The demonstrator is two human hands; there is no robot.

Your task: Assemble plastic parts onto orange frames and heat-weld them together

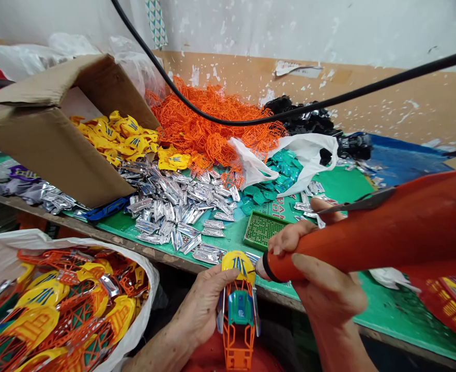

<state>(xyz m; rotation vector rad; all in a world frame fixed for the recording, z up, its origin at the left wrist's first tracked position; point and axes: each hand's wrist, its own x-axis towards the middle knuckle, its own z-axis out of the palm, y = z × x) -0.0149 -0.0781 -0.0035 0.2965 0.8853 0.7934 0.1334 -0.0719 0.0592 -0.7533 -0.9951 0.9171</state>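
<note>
My left hand (202,305) grips a toy vehicle body (240,307) by its side, thumb on the yellow front. The body has an orange lattice frame, a clear green piece in the middle and silver panels along both sides. Wrapped round an orange-red electric screwdriver (352,243) is my right hand (324,284), fingers closed. The screwdriver's thin bit reaches the right edge of the yellow front part; whether a screw sits under it is too small to tell. Beyond the tool tip lies a green perforated tray (264,230) on the bench.
Silver panels (173,206) are heaped before a tipped cardboard box (53,139) holding yellow parts (127,134). Orange frames (212,113), green pieces (278,170) and black parts (309,121) lie behind. Assembled bodies fill a white bag (152,279) at left. A black cable (228,122) hangs across.
</note>
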